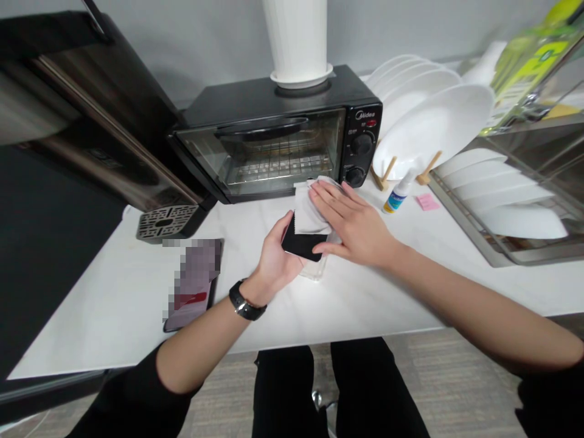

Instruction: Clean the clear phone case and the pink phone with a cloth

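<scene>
My left hand [276,258] is closed around a black smartphone [303,242], gripping it from the left and below above the white counter. A light grey cloth [306,210] with a zigzag edge covers the upper part of the phone. My right hand [351,222] holds the cloth against the phone, its fingers stretched over it and the thumb near the phone's lower right edge. Partly hidden beneath, a clear phone case [314,269] shows on the counter. To the right of my right hand stands a small white spray bottle [398,193] with a blue and yellow label.
A black toaster oven [278,146] stands behind my hands, with a white pot [298,39] on top. Another phone [194,283] lies at left near a drip tray [168,222]. White plates [433,128], a pink note [427,202] and a dish rack [483,243] are at right.
</scene>
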The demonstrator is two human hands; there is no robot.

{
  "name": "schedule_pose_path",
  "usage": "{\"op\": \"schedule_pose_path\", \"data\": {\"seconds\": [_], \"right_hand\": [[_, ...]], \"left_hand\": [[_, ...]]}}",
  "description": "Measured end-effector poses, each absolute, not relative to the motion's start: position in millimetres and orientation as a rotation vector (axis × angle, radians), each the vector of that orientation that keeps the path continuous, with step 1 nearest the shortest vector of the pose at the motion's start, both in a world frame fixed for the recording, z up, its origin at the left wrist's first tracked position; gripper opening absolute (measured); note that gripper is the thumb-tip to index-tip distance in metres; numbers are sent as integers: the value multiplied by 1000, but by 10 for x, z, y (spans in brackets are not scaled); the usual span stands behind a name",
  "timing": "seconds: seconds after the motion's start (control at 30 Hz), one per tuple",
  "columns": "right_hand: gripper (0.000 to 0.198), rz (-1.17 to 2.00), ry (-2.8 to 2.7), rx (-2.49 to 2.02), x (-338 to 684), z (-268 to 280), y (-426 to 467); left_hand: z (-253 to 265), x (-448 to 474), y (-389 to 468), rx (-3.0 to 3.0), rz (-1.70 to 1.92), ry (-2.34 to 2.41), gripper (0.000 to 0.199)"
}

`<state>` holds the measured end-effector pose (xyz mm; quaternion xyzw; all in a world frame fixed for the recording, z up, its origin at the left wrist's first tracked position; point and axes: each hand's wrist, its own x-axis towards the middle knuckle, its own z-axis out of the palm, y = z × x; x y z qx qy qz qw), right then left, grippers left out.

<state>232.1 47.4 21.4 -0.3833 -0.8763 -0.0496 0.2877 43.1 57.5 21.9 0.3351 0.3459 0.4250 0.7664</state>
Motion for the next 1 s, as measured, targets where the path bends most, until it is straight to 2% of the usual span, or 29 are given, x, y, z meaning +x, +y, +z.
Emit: {"op": "schedule_pose_path", "data": {"seconds": [0.07,0.17,0.3,0.4,0.47,0.57,0.67,0.77,0.83,1.0], "right_hand": [[105,-101,-2423,-917,2275,206,444],[90,-54,-2548,-668,2223,195,399],[70,-68,-2386,-865,2305,230,447],[83,-94,-2303,-1003,2324,237,470],[91,-64,-2385,-869,2282,218,446],[77,0,-2484,-636,2253,200,413],[61,-35,-2395,-752,2328,222,452],[76,-90,-2296,-972,2370,240,496],[90,-68,-2353,-918,2333,231,487],[71,-58,-2441,-726,2322,228,488]], "left_hand": [[213,433,559,695,908,755,42],[202,428,579,608,872,756,48],[242,427,596,502,916,742,42],[261,428,564,476,892,731,36],[255,426,552,461,914,762,36],[260,423,569,477,865,800,49],[288,432,585,564,865,758,53],[274,439,583,658,881,727,44],[233,430,589,704,900,739,42],[220,382,637,754,1001,765,43]]}}
